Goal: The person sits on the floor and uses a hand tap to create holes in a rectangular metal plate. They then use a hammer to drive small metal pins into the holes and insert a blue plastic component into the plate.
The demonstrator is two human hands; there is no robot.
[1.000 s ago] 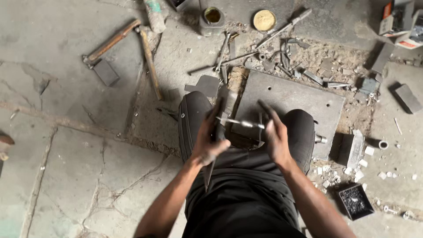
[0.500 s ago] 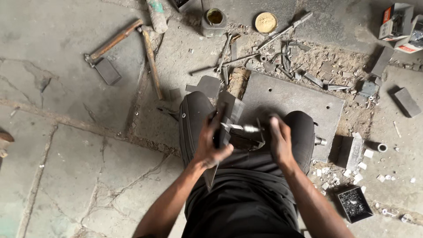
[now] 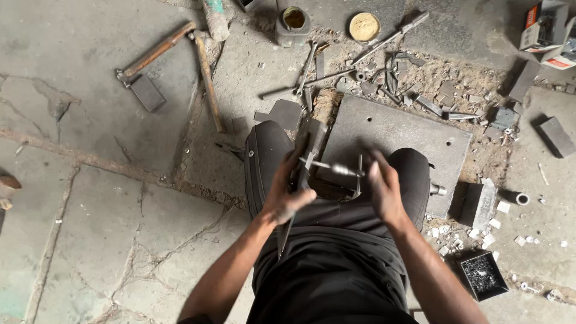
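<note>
Seated worker over a steel plate (image 3: 396,129): left hand (image 3: 287,195) clenched around a flat metal blade (image 3: 300,174) above the knees, right hand (image 3: 384,189) grasping a T-handled tool (image 3: 342,170) driven against it; work unfinished

2 hands (image 3: 288,195) (image 3: 384,189) — 1 hammer (image 3: 153,57), 1 steel plate (image 3: 399,135) — 2 round tins (image 3: 365,26) (image 3: 293,18).

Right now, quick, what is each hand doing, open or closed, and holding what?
Left hand: closed around a dark flat metal tool.
Right hand: fingers curled at the metal rod's cross handle; grip cannot be told.
</note>
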